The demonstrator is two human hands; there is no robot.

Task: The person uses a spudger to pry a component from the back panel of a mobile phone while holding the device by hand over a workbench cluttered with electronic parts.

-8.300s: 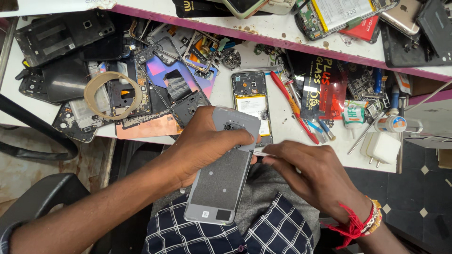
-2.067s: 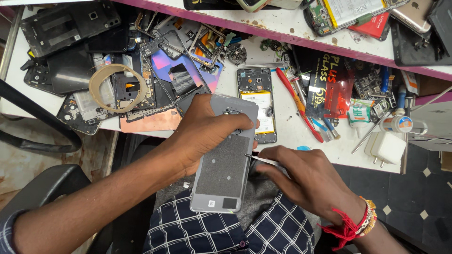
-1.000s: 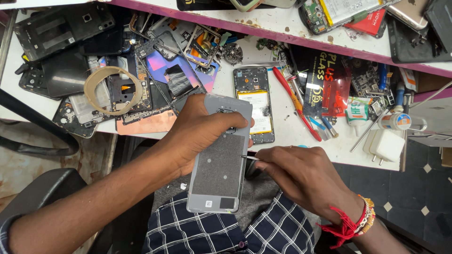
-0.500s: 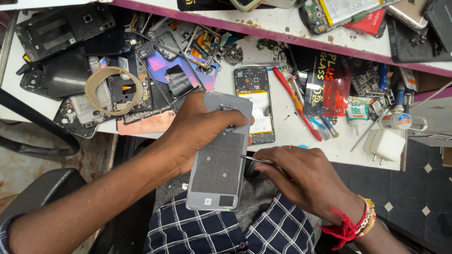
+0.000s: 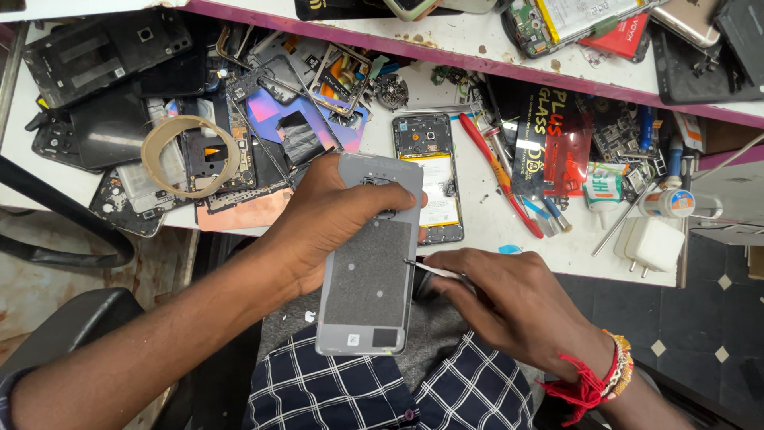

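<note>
I count two hands: my left hand point(image 5: 334, 219) grips one grey phone back panel point(image 5: 370, 255); my right hand point(image 5: 509, 306) pinches one thin tool point(image 5: 434, 269), its handle hidden.

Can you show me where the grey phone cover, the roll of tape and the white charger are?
grey phone cover point(image 5: 368, 279): head view, on its dark inner pad.
roll of tape point(image 5: 153, 153): head view, on the left side of the ring.
white charger point(image 5: 654, 244): head view, on its top face.
</note>
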